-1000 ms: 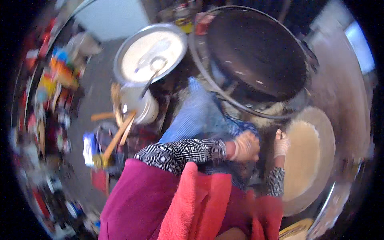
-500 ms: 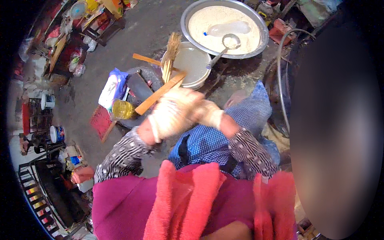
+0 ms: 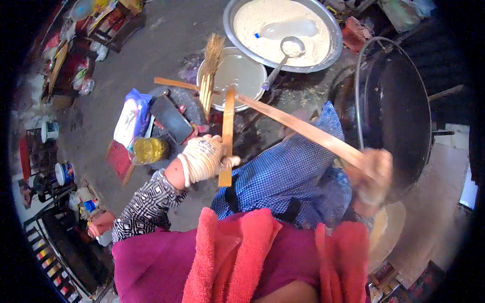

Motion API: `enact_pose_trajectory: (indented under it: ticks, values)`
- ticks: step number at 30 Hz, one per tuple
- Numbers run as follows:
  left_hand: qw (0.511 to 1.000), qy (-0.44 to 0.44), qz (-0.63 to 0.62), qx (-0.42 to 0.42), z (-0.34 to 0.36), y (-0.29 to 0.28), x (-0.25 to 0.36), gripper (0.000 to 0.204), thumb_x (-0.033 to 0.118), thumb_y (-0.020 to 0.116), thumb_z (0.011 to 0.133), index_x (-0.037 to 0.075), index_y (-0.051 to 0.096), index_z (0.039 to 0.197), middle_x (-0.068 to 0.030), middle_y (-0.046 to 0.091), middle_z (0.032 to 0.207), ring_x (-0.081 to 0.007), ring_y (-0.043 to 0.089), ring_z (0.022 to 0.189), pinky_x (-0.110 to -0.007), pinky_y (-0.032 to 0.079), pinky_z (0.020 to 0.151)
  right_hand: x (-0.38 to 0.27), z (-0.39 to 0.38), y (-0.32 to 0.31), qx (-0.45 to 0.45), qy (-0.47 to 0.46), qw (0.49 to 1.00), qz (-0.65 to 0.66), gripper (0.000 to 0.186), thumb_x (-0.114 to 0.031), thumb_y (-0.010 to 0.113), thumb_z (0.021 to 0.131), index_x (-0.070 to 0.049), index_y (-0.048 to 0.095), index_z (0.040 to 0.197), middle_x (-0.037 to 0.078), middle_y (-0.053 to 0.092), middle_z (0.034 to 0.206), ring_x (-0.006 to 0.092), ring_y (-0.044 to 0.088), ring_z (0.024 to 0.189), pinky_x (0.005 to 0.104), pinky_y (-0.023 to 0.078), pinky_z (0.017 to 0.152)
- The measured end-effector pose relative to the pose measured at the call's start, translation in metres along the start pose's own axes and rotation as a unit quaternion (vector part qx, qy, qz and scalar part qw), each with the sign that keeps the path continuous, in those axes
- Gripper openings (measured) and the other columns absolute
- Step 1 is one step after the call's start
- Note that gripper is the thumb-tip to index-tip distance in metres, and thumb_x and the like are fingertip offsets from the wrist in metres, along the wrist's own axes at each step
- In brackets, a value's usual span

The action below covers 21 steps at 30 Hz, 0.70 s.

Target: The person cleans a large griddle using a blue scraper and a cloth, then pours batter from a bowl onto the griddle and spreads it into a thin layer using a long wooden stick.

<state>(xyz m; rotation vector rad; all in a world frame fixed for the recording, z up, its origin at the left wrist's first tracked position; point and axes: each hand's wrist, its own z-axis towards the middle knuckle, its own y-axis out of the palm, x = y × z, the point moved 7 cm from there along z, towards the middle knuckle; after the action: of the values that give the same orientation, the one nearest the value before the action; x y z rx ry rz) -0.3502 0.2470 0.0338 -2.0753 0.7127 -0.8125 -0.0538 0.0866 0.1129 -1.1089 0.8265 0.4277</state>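
My left hand, in a cream knit glove, is closed around a short flat wooden slat that points away from me. The slat's far end reaches the rim of a white bucket of cloudy liquid. My right hand, also gloved and smeared by motion, grips a longer wooden slat, which slants toward the same bucket. Against the bucket's left side lean a straw whisk brush and another wooden stick. Below my hands, a blue checked cloth covers my lap.
A wide metal basin of pale flour-like powder stands behind the bucket, with a ladle and a clear bottle in it. To the right is a round black griddle. A yellow jar, dark flat slab and blue-white packet lie left.
My hands, together before, are now apart. The right has swung right with the longer slat; the left holds the shorter one. The griddle shows where a dark blur was.
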Motion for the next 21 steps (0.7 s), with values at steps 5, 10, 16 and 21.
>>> enact_pose_trajectory:
  ticks: [5,10,16,21]
  values:
    - [0.969,0.007,-0.236,0.076,0.088,-0.039,-0.026,0.056,0.052,0.047,0.095,0.000,0.065,0.092,-0.0242,0.063,0.074,-0.0380,0.064,0.078,-0.044,0.050,0.072,0.034,-0.099,-0.124,0.209,0.188,0.930,0.237,0.047,-0.028,0.068,0.083,-0.002,0.043,0.114,0.007,0.056,0.061,0.0204,0.056,0.048,0.0335,0.050,0.048]
    - [0.690,-0.017,-0.723,-0.025,0.204,-0.021,-0.022,0.054,0.045,0.053,0.095,0.000,0.051,0.124,-0.0123,0.056,0.108,-0.0235,0.057,0.094,-0.038,0.053,0.075,0.062,-0.099,-0.026,0.040,0.268,0.823,0.499,0.052,-0.017,0.069,0.080,0.004,0.046,0.123,0.012,0.059,0.060,0.0223,0.058,0.049,0.0343,0.050,0.046]
    - [0.752,-0.024,-0.659,0.003,0.310,0.011,0.020,0.020,0.020,0.053,0.096,0.001,0.051,0.088,-0.0027,0.052,0.067,-0.0114,0.044,0.043,-0.023,0.038,0.038,0.107,-0.050,0.071,0.173,0.421,0.797,0.397,0.011,-0.013,0.055,0.093,-0.004,0.050,0.092,0.004,0.051,0.055,0.0164,0.051,0.043,0.0314,0.045,0.041]
    - [0.767,-0.040,-0.640,-0.008,0.280,-0.005,0.040,0.035,0.021,0.050,0.096,0.007,0.039,0.126,-0.0021,0.049,0.070,-0.0104,0.043,0.047,-0.026,0.040,0.036,0.139,-0.057,0.084,0.218,0.377,0.794,0.423,0.011,-0.014,0.055,0.093,-0.006,0.048,0.096,0.005,0.052,0.055,0.0147,0.051,0.043,0.0306,0.045,0.041]
